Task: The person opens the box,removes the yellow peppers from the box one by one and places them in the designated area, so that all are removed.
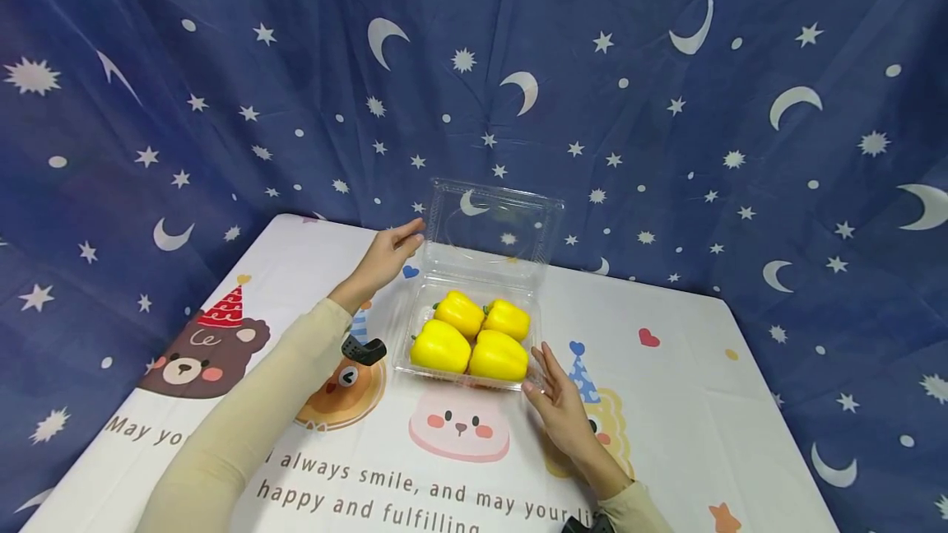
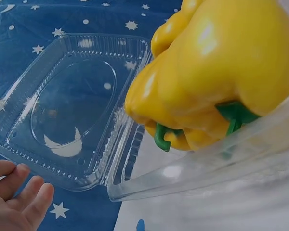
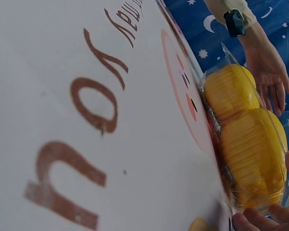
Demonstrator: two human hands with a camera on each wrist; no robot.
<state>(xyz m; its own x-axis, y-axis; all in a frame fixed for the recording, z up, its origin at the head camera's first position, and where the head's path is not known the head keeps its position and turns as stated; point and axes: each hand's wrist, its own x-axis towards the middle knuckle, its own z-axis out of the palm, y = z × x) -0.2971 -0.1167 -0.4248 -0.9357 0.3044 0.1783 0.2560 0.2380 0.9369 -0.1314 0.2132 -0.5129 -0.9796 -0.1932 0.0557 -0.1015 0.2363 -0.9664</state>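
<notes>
Yellow bell peppers [image 1: 499, 355], several of them with green stems, sit in a clear plastic clamshell container [image 1: 403, 364] on the table. Its hinged lid [image 1: 492, 224] stands raised at the back. My left hand [image 1: 381, 257] reaches to the lid's left edge with extended fingers; in the left wrist view, the fingertips [image 2: 21, 168] are right at the lid's rim. At the container's front right corner, my right hand [image 1: 560, 410] holds the side, its thumb and fingers on either side of the corner. The peppers [image 3: 253, 149] show through the container's wall in the right wrist view.
A white tablecloth [image 1: 681, 410] printed with cartoon figures and brown lettering covers the table. Behind it hangs a dark blue curtain [image 1: 311, 64] with white moons and stars, close behind the lid. Black wrist straps [image 1: 363, 349] sit on both arms.
</notes>
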